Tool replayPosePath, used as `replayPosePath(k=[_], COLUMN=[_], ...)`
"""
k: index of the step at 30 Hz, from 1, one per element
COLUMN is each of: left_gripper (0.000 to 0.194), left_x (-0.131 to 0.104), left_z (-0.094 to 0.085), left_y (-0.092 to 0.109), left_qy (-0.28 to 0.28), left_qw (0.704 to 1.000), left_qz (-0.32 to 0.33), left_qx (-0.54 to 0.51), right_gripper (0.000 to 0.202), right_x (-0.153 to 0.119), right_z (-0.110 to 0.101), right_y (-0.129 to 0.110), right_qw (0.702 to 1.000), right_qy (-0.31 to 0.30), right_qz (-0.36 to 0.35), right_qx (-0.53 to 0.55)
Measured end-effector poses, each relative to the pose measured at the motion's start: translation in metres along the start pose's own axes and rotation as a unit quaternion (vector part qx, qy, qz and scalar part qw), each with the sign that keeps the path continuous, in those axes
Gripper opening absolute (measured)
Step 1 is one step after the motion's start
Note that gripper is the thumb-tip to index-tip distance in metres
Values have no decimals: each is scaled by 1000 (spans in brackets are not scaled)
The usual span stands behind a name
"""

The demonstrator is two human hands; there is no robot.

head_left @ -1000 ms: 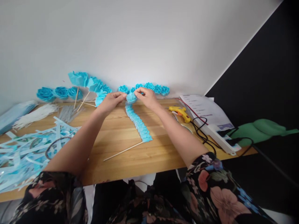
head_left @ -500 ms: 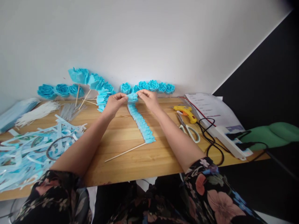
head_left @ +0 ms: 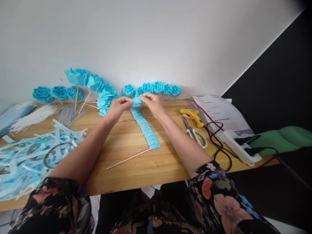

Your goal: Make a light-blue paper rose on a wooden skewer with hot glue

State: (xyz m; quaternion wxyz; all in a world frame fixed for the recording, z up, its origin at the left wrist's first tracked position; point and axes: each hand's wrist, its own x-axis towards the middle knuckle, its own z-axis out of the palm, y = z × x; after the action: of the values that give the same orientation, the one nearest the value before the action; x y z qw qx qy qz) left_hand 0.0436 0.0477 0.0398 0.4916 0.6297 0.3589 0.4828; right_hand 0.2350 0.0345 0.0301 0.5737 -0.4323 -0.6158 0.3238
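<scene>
Between my two hands a light blue paper petal (head_left: 137,101) is stretched, just above the far end of a row of petals. My left hand (head_left: 120,107) pinches its left edge, and my right hand (head_left: 151,101) pinches its right edge. The row of overlapping blue petals (head_left: 145,128) runs along the wooden table toward me. A thin wooden stick (head_left: 128,159) lies beside its near end. Left of my left hand stands a stack of blue petals (head_left: 104,102). Blue paper roses (head_left: 158,87) line the wall behind my hands.
Blue and white paper strips (head_left: 36,159) cover the left of the table (head_left: 122,178), with white bundled stems (head_left: 36,117) behind. To the right are a yellow glue gun (head_left: 192,116), scissors (head_left: 195,132), a power strip (head_left: 240,148), black cables and a printed sheet (head_left: 221,112).
The whole view has shifted slightly, so the table's things appear a little further left. Both hands keep hold of the petal, and my right fingers have moved slightly inward over it.
</scene>
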Motion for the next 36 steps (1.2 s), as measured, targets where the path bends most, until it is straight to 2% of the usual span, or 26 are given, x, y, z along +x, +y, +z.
replayPosePath(k=[5,13,16,21,28,31,36], left_gripper=[31,31,30,30,26,29,35], left_x=[3,7,8,7,7,7,7], left_z=[-2,-5,-6,-6,-3,-3,-2], left_y=[-4,-12,-14,-12,-17,-22,-24], left_qy=[22,18,22,35,61,58,54], left_qw=[999,999,999,998,995,995,996], left_qz=[-10,-4,1,13,1,-8,-26], left_qx=[-25,-36,-42,-55,-73,-77,-64], right_gripper=[38,27,24,31,30,31,42], right_x=[-1,3,6,8,12,12,7], right_z=[-11,-7,-7,-13,-6,-1,0], right_y=[-5,10,14,13,16,17,16], right_qw=[998,999,999,998,995,995,997], right_qy=[-16,-31,-11,59,84,73,22], right_qz=[43,-14,-24,-4,45,70,76], right_qx=[34,-28,-41,-30,-13,6,15])
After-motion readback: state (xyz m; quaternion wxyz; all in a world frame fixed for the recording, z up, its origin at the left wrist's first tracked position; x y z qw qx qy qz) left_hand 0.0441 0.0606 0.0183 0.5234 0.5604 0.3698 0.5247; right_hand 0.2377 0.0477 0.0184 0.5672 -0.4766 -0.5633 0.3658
